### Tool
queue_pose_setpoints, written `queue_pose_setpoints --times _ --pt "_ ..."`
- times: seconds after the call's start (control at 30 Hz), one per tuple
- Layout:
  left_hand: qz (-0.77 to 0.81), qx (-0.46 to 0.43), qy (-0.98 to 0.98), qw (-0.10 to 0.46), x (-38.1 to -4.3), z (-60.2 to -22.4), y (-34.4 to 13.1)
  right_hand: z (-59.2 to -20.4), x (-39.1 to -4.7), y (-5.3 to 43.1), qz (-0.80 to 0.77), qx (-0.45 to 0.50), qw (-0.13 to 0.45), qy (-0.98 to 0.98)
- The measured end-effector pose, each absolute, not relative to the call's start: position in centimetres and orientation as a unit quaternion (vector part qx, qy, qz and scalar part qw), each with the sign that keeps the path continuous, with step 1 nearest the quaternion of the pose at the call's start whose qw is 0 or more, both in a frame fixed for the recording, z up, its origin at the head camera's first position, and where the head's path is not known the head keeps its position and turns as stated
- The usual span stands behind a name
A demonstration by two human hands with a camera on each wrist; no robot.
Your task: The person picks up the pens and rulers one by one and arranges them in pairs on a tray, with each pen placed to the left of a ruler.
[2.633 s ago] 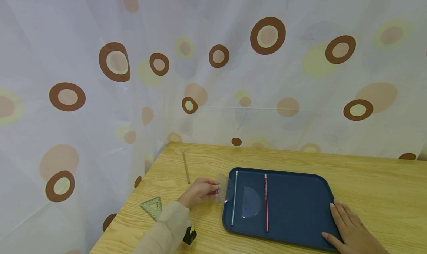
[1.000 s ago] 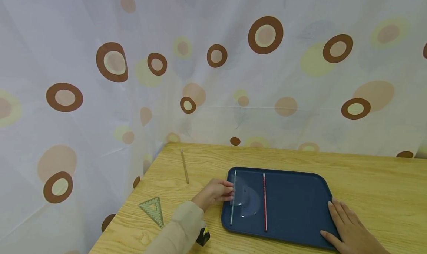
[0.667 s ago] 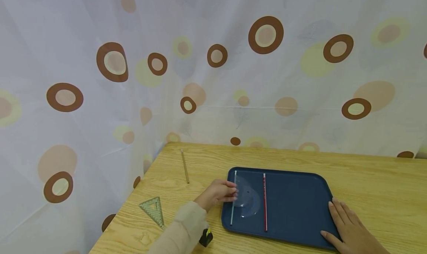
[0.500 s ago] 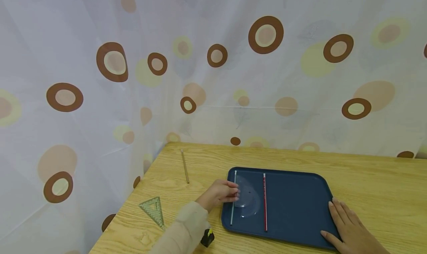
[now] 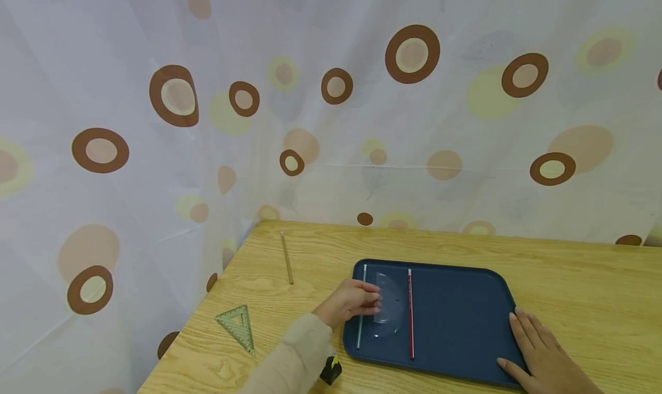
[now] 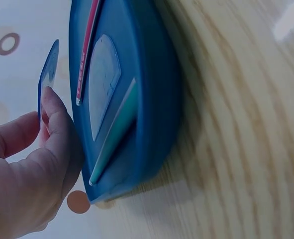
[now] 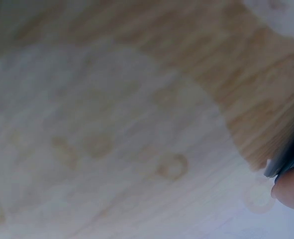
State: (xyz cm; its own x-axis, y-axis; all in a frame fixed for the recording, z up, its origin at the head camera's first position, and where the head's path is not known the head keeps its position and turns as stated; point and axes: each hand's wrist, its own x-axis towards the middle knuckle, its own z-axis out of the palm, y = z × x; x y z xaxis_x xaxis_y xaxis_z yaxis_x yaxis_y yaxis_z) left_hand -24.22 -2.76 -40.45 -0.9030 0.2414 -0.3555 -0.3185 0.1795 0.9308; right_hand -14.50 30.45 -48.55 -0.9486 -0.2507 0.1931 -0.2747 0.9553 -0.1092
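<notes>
My left hand (image 5: 351, 301) pinches a clear half-round protractor (image 6: 49, 67) between thumb and fingers, above the left part of the dark blue tray (image 5: 465, 325). A second clear protractor (image 6: 102, 82) lies flat on the tray, partly overlapped by the held one in the head view. To its left is a green pencil (image 5: 359, 335), and to its right a red striped pencil (image 5: 411, 325); both lie lengthwise on the tray. My right hand (image 5: 545, 351) rests with straight fingers on the tray's right rim, its thumb reaching over the tray's near right part.
On the wooden table (image 5: 279, 319), left of the tray, lie a greenish triangular set square (image 5: 245, 335) and a brown pencil (image 5: 287, 259). A small black and yellow object (image 5: 331, 372) sits beside the left sleeve, partly hidden. A patterned curtain (image 5: 331, 124) hangs behind the table.
My left hand has carried the protractor rightward from beside the tray's left edge, past the green pencil, to over the lying protractor. My right hand has stayed on the rim.
</notes>
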Motion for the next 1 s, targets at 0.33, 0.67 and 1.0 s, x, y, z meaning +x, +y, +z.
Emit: queue_pose_setpoints --times 0.33,0.67,1.0 --pt "0.638 -0.025 0.739 0.213 -24.1 -40.6 -1.4 -48.9 -14.6 30.6 0.075 0.135 0.092 -0.984" --pt "0.640 -0.020 0.738 0.213 -23.7 -40.8 -0.3 -49.0 -14.6 30.7 0.085 0.132 0.078 -0.985" --pt "0.629 -0.016 0.749 0.208 -23.4 -40.9 1.3 -49.1 -14.6 30.8 0.080 0.140 0.090 -0.983"
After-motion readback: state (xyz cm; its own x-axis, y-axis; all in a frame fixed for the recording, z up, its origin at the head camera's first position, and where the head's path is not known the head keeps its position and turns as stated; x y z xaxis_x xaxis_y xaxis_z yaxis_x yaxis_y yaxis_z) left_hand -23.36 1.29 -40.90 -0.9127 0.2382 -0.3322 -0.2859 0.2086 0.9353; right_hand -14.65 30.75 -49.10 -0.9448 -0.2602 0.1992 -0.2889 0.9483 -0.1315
